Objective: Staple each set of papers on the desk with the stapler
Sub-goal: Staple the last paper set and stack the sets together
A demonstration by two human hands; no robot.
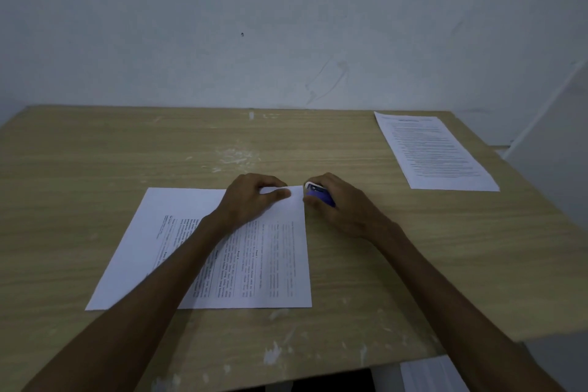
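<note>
Where the near edge of the wooden worktop [366, 321] meets the bottom of the view, a stack of white sheets [429, 375] shows below it at the right, off the surface. Both bare forearms reach forward over the wood, which is flecked with pale smears. Under the left forearm lies the near set of papers [273, 264], printed text turned sideways to the viewer, flat on the worktop. The left hand [251, 200] rests on the far right corner of this set, fingers curled and thumb pressing the sheets down; its grip is narrow, pinning the corner rather than lifting it. Just beside that corner, the right hand [340, 204] wraps around a purple stapler [319, 194] with a white tip, the grip closed on it, the tip touching or nearly touching the paper's edge; whether the corner sits inside the stapler's mouth cannot be told. Well apart, at the far right of the worktop, a second set of papers [436, 153] lies flat and angled. Behind everything stands a pale, scuffed wall [286, 25].
</note>
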